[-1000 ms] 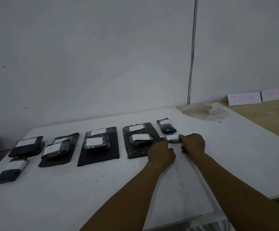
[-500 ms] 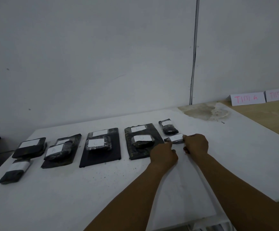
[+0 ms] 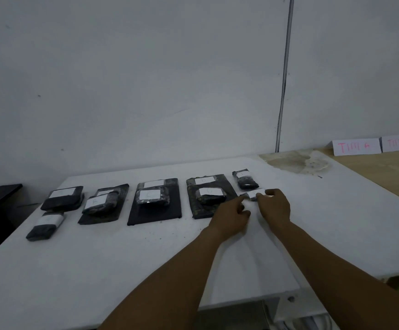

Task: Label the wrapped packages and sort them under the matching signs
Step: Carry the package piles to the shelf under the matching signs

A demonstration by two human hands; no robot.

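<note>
1. Where the white table point(image 3: 146, 270) fills the lower half of the view, it carries a row of dark wrapped packages and meets a grey wall point(image 3: 134, 79) behind; a wooden table point(image 3: 384, 172) adjoins it on the right.
2. A black flat package point(image 3: 154, 210) lies mid-row with a smaller labelled bundle point(image 3: 152, 197) on top of it; a mottled flat package point(image 3: 204, 198) lies just to its right, also bearing a labelled bundle.
3. Further left are a tilted stack point(image 3: 102, 203), a dark labelled block point(image 3: 63, 198) and, nearest the camera, a banded bundle point(image 3: 46, 225).
4. Two white signs stand on the wooden table; the nearer sign point(image 3: 355, 146) reads "TIM A" in red.
5. The left hand point(image 3: 230, 215) has its fingers curled, the forefinger reaching to the left edge of the small package point(image 3: 253, 196).
6. The right hand point(image 3: 276, 206) pinches that small package's right end, thumb and fingers curled over its white label.
7. Just behind it, apart, sits another small package point(image 3: 246, 181) with a label.
</note>
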